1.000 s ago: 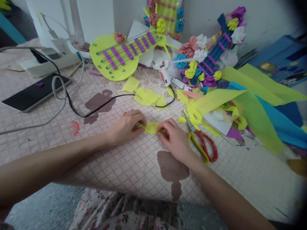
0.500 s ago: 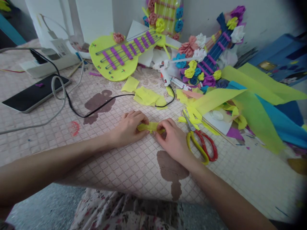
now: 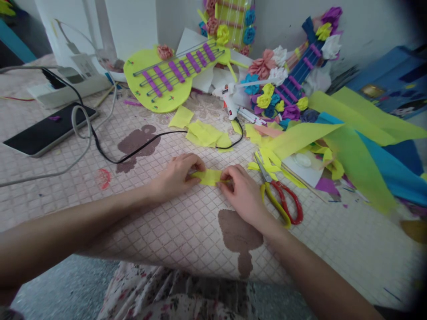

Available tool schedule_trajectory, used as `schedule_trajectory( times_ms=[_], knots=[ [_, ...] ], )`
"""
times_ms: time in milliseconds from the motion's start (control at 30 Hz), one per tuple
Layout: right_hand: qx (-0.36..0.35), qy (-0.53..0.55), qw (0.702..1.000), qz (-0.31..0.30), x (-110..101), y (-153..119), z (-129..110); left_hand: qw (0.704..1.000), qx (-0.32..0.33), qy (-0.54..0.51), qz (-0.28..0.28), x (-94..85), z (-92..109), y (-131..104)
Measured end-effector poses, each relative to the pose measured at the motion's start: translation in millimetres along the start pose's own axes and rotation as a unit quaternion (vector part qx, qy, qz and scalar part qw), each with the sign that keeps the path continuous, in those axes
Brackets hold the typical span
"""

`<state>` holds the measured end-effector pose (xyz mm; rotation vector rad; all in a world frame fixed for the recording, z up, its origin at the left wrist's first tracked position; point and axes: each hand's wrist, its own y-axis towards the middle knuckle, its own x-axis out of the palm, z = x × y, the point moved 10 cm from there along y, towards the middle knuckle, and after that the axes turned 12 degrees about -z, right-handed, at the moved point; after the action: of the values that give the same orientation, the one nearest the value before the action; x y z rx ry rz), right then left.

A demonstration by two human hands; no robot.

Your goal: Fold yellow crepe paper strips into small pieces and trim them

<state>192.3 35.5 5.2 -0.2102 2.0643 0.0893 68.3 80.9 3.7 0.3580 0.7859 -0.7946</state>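
Observation:
A small strip of yellow crepe paper stretches between my two hands, just above or on the patterned cloth. My left hand pinches its left end between thumb and fingers. At the right end, the thumb and fingertips of my right hand are closed on the paper. Scissors with one yellow and one red handle lie beside my right hand, blades pointing away. Beyond my hands is a pile of cut yellow paper pieces.
A white glue gun stands behind the pile, its black cord looping left. A yellow paper guitar and a blue one rest at the back. Crepe sheets and scraps cover the right. A phone lies left near a power strip.
My left hand has shifted slightly left and its fingers have moved along the paper. More of the yellow strip now shows, lying flatter between my hands.

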Motion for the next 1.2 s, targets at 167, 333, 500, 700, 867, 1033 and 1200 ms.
schedule_trajectory(
  times_ms=[167,333,500,700,867,1033,1200],
  knots=[
    [-0.014,0.066,0.998,-0.016,-4,0,7,1.0,0.011,-0.027,-0.004,-4.0,-4,0],
    [-0.009,0.134,0.99,-0.039,-5,2,19,0.997,0.017,-0.076,-0.03,-4.2,-4,1],
    [0.0,0.125,0.992,0.001,-12,3,21,0.999,0.003,-0.051,0.003,-9.9,-4,0],
    [-0.004,0.023,1.0,0.017,-11,4,11,0.999,0.021,0.03,0.008,-6.8,2,-1],
    [-0.013,0.034,0.999,0.014,-11,5,10,0.999,0.018,0.045,0.004,-5.2,2,-1],
    [-0.003,0.054,0.998,0.027,-14,3,14,0.999,0.026,0.047,0.002,-5.5,4,0],
    [-0.006,0.031,0.999,0.006,-10,7,13,0.998,0.031,0.046,-0.002,-5.5,6,1]
  ],
)
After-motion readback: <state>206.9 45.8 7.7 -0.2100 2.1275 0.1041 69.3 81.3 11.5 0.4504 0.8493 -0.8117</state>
